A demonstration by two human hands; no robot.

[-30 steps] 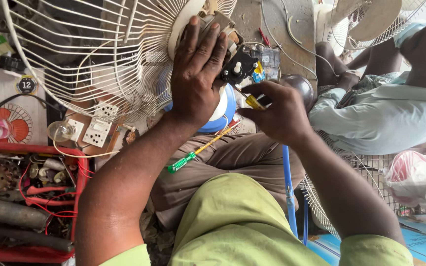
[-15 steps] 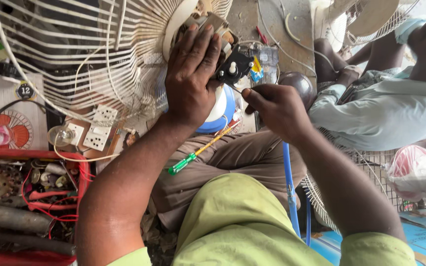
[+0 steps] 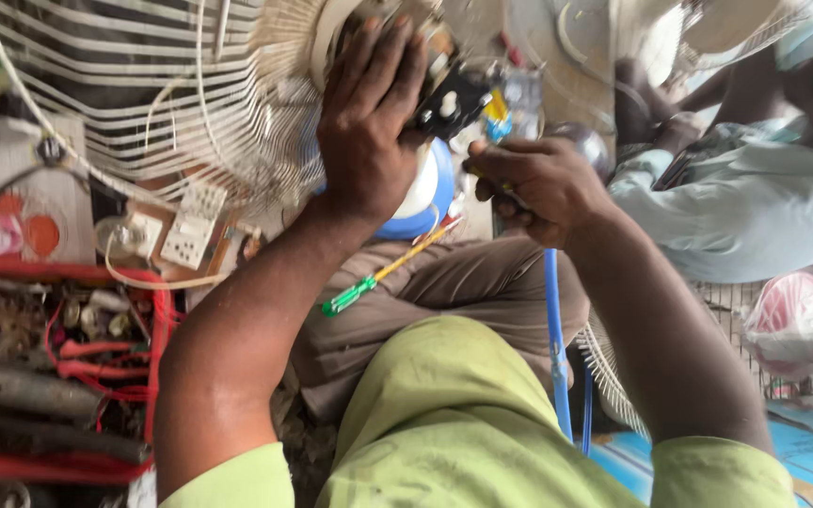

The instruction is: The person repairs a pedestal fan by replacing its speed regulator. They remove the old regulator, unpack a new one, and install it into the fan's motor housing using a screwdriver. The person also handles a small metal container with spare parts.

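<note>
Fingers [image 3: 397, 71] of the left hand [image 3: 369, 141] lie spread and flat over the back of the fan motor [image 3: 444, 94], pressing it against the white wire fan guard [image 3: 190, 103], which fans out toward nine o'clock. At three o'clock from the motor, the right hand [image 3: 534, 183] is clenched around a small tool; its tip is hidden, so I cannot tell what kind. A green-handled screwdriver [image 3: 378, 277] rests on the person's lap at six o'clock from the left hand. At eight o'clock sits a red tray [image 3: 157, 376] of parts.
</note>
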